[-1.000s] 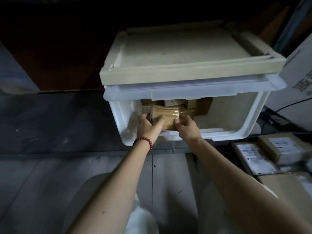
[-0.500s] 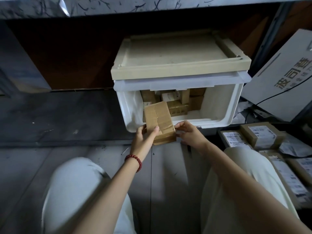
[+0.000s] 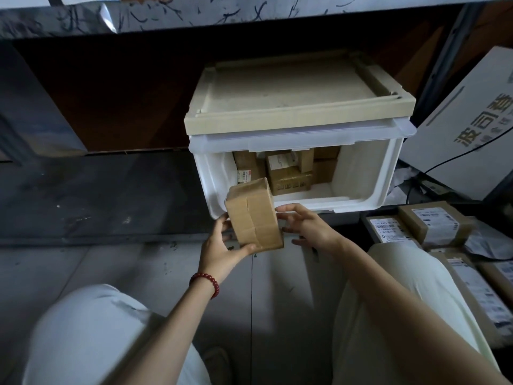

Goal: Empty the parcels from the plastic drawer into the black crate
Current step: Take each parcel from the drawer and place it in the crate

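A white plastic drawer (image 3: 363, 173) with a beige top stands open on the floor ahead, and several brown cardboard parcels (image 3: 288, 176) lie inside it. In front of the drawer's opening I hold a brown taped parcel (image 3: 254, 215). My left hand (image 3: 222, 250) grips its lower left edge, thumb under the bottom corner. My right hand (image 3: 306, 226) touches the parcel's right side with loosely bent fingers. The black crate is at the right; only its dark edge (image 3: 366, 218) shows around the labelled parcels (image 3: 433, 225) inside.
A white printed carton (image 3: 466, 129) leans at the right behind the drawer, with a black cable (image 3: 444, 162) across it. A dark low shelf edge (image 3: 194, 20) runs overhead. My knees in light trousers (image 3: 91, 329) frame the grey floor.
The brown parcel came out of the drawer and toward me, held in both hands. The view pulled back from the drawer.
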Motion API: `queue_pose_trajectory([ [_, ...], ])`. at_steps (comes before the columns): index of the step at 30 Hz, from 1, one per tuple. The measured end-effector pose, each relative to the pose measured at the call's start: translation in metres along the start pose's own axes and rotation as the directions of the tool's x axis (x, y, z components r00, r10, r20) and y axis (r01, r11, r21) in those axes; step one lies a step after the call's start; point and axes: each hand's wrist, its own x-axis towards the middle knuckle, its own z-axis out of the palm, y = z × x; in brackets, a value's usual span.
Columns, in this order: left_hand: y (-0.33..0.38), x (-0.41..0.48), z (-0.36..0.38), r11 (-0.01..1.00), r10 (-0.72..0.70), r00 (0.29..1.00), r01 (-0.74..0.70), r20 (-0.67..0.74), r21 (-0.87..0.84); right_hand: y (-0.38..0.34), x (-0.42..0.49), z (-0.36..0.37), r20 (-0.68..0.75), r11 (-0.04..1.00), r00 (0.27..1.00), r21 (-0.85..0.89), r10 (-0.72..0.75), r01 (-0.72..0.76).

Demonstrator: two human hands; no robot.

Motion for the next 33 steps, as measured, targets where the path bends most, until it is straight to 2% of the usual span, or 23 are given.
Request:
queue_pose_trajectory([
  [6, 0.002, 0.0, -0.004, 0.993, 0.037, 0.998, -0.032, 0.043, -0.113, 0.012, 0.009, 0.008, -0.043, 0.997, 0.996, -0.016, 0.076, -0.077],
  [10, 0.004, -0.002, -0.002, 0.992, 0.054, 0.996, -0.045, 0.07, -0.122, 0.014, 0.013, 0.01, -0.065, 0.994, 0.992, 0.039, 0.107, -0.104],
  [16, 0.01, -0.003, 0.001, 0.984, 0.003, 0.999, 0.006, 0.048, -0.176, 0.011, 0.013, 0.01, -0.075, 0.981, 0.986, 0.136, 0.149, -0.138],
  [21, 0.008, 0.0, 0.005, 0.973, 0.005, 0.999, 0.003, 0.033, -0.232, 0.01, 0.006, 0.009, -0.024, 0.985, 0.995, 0.146, 0.092, -0.088],
  [28, 0.001, 0.008, 0.016, 0.988, -0.009, 1.0, 0.013, 0.028, -0.156, 0.012, -0.001, 0.01, -0.029, 0.971, 0.995, 0.225, 0.092, -0.084],
  [30, 0.008, 0.007, 0.023, 0.995, 0.044, 0.999, -0.043, 0.012, -0.085, 0.01, -0.008, 0.007, -0.071, 0.97, 0.996, 0.24, 0.055, -0.037],
  [33, 0.031, 0.005, 0.036, 0.98, 0.198, 0.98, -0.197, -0.023, 0.029, 0.002, -0.021, -0.006, -0.207, 0.982, 0.975, 0.149, -0.085, 0.117],
])
